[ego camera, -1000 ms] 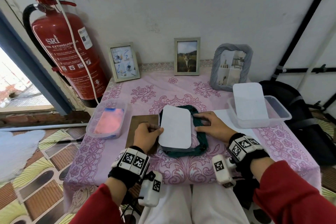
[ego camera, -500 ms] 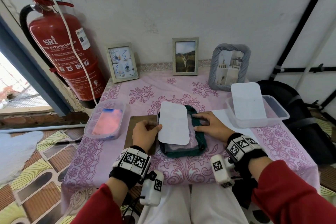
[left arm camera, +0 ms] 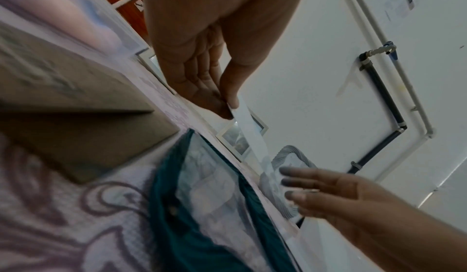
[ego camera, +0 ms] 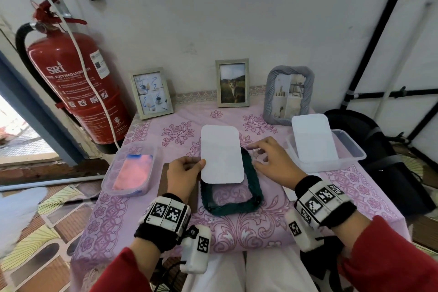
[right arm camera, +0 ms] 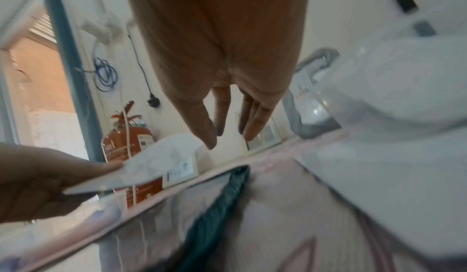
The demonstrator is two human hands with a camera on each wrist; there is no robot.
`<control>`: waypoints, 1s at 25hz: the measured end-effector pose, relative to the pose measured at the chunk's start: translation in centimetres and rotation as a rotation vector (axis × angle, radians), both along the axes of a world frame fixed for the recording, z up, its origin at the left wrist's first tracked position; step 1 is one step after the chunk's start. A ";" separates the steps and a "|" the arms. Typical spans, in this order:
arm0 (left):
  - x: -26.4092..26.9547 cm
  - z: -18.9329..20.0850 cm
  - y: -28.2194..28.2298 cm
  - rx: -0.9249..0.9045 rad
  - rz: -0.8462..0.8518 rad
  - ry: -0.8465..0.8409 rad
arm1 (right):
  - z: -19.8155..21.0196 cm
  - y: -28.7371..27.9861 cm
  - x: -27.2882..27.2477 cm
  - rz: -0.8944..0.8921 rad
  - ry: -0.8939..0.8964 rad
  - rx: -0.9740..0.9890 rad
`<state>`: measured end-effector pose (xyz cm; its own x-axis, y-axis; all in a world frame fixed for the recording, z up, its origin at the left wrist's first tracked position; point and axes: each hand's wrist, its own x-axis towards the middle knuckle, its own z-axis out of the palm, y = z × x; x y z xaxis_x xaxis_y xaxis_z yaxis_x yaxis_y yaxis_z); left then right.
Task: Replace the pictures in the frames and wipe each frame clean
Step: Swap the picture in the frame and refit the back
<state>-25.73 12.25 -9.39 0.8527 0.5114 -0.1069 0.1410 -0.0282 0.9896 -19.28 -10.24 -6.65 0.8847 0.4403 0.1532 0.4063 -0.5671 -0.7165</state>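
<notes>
A dark green picture frame (ego camera: pixel 232 206) lies flat on the pink tablecloth in front of me. My left hand (ego camera: pixel 201 163) pinches the left edge of a white rounded picture card (ego camera: pixel 221 154) and holds it tilted above the frame's far end. In the left wrist view the thumb and fingers (left arm camera: pixel 227 104) clamp the card (left arm camera: pixel 250 134) edge-on over the frame (left arm camera: pixel 171 206). My right hand (ego camera: pixel 263 152) hovers with spread fingers over the frame's right side and holds nothing. A brown backing board (ego camera: pixel 163 180) lies under my left hand.
Three frames stand against the wall: a pale one (ego camera: pixel 151 92), a cat photo (ego camera: pixel 232 83) and a grey twisted one (ego camera: pixel 288 95). A clear tub (ego camera: pixel 350 152) at right holds another white card (ego camera: pixel 312 140). A tub (ego camera: pixel 106 182) with pink cloth sits left, beside a fire extinguisher (ego camera: pixel 71 87).
My left hand has raised the white card off the green frame and moved it farther away. My right hand has come off the frame's right edge and now hovers.
</notes>
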 end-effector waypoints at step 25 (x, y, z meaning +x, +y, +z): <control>3.5 -0.3 -15.1 -0.221 -0.345 0.146 | -0.1 -10.0 -0.9 -0.219 -0.092 -0.208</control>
